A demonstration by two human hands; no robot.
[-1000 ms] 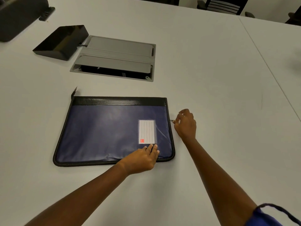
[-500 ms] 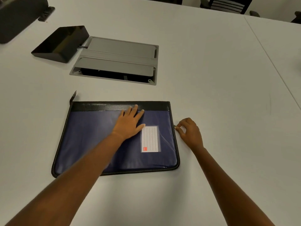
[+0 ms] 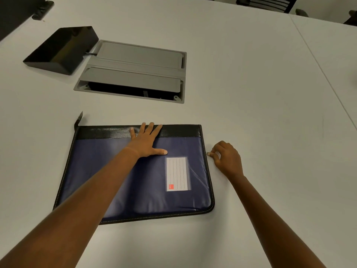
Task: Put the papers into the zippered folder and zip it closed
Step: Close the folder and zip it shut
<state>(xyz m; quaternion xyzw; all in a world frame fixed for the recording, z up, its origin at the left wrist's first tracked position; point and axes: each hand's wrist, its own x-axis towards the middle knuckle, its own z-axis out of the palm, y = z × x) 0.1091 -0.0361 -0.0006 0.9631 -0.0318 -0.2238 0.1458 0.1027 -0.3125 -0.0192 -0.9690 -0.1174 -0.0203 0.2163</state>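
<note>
Folder [image 3: 154, 202], blue with black trim, lies flat on the white table [image 3: 251, 93], toward its near side, just in front of the grey cable hatch [image 3: 133, 72]. No papers in view; likely already inside. Left hand [image 3: 147, 142] flat, fingers spread, pressing on the folder's far black band. Right hand [image 3: 227, 158] at the folder's right edge, fingertips pinching the small zipper pull [image 3: 208, 154]. Risk: pull slips from the pinch, or the folder skids and bunches at the corner if the pressing hand eases.
</note>
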